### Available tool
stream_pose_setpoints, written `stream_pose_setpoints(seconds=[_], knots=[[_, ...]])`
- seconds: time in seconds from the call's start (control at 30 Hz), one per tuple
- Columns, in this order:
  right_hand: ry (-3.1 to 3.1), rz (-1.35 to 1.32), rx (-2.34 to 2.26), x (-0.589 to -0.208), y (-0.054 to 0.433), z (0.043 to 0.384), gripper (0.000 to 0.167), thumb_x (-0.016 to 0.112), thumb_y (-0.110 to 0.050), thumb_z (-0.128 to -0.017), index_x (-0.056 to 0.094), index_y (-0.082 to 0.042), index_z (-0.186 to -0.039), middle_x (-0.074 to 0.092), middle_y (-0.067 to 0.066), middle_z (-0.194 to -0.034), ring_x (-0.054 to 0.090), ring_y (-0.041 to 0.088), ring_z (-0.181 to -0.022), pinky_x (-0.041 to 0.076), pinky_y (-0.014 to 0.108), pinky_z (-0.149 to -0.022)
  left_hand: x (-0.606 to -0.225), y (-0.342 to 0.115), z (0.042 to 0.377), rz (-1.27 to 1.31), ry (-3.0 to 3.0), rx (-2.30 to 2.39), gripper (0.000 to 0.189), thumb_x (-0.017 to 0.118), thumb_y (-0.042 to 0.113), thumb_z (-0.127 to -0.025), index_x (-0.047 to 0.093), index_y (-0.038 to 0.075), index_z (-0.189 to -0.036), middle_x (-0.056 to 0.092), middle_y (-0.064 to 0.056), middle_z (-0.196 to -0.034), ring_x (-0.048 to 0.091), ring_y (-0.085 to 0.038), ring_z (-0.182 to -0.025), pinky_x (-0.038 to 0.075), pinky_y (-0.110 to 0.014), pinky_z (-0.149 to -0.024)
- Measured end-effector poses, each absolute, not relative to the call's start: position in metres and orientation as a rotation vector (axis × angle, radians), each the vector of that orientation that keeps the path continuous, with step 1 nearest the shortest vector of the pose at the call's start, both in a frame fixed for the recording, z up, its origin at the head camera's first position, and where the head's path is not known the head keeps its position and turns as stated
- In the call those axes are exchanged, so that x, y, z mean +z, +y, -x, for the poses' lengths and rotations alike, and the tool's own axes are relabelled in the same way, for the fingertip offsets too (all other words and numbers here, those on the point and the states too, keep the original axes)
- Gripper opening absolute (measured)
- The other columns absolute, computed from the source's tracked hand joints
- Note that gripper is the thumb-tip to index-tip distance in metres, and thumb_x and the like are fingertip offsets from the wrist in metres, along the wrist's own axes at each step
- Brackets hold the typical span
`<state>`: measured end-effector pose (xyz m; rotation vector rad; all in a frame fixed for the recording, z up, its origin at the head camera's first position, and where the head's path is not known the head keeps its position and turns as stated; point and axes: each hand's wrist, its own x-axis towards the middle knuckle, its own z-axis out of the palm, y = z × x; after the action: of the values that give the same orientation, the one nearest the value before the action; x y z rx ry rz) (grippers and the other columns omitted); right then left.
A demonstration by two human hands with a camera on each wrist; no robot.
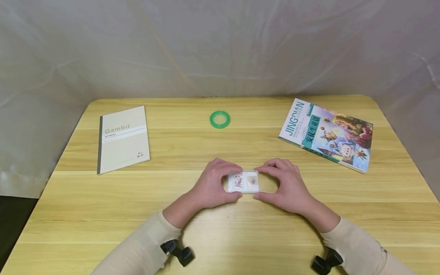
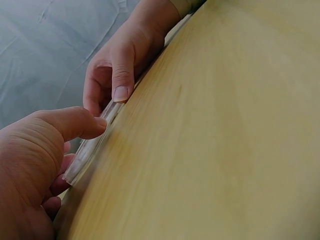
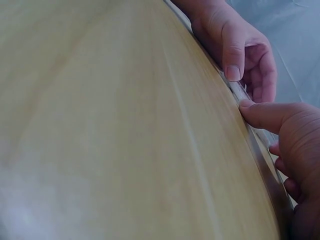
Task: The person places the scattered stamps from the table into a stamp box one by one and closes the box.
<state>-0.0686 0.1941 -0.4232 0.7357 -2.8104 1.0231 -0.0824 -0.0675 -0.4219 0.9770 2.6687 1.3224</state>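
Observation:
A small flat clear case (image 1: 245,181) with a white insert lies at the middle of the table, showing a little picture on its left half and a tan square with a dark mark on its right. My left hand (image 1: 215,184) holds its left part, thumb at the near edge and fingers at the far edge. The right hand (image 1: 287,185) grips the right end the same way, fingertips right at the corners. In the left wrist view the case's thin side (image 2: 87,152) shows between both hands, low over the wood. The right wrist view shows that clear edge (image 3: 239,92) too.
A Gambit notebook (image 1: 124,141) lies at the left of the wooden table (image 1: 185,149). Toward the back middle is a green tape roll (image 1: 220,119). An illustrated book (image 1: 328,133) lies tilted at the right. Behind the table hangs a grey cloth (image 1: 220,46).

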Motion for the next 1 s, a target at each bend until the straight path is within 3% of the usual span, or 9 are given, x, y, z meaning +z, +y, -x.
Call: stream_pose_setpoints(seconds=[0.37,1.0], knots=[[-2.794,-0.745,1.031,-0.4230,0.1936,0.0691,0.067,0.090,-0.051,-0.068,0.071,-0.021,-0.124,0.057,-0.004,-0.116,0.046,0.022,-0.113,0.029,0.048,-0.091,-0.4214,-0.0679,0.0816,-0.951,2.660,1.302,0.058,0.094,0.026,-0.066,0.071,0.011,-0.118,0.068,0.003,-0.118,0.052,-0.014,-0.108,0.040,-0.037,-0.095],[-2.790,-0.760,1.036,-0.4225,0.1928,0.0688,0.060,0.090,-0.047,-0.070,0.072,-0.022,-0.121,0.058,-0.005,-0.115,0.046,0.023,-0.112,0.028,0.049,-0.091,-0.4225,-0.0685,0.0823,-0.985,2.637,1.330,0.056,0.093,0.024,-0.068,0.071,0.010,-0.118,0.068,0.001,-0.119,0.053,-0.015,-0.109,0.040,-0.037,-0.096]])
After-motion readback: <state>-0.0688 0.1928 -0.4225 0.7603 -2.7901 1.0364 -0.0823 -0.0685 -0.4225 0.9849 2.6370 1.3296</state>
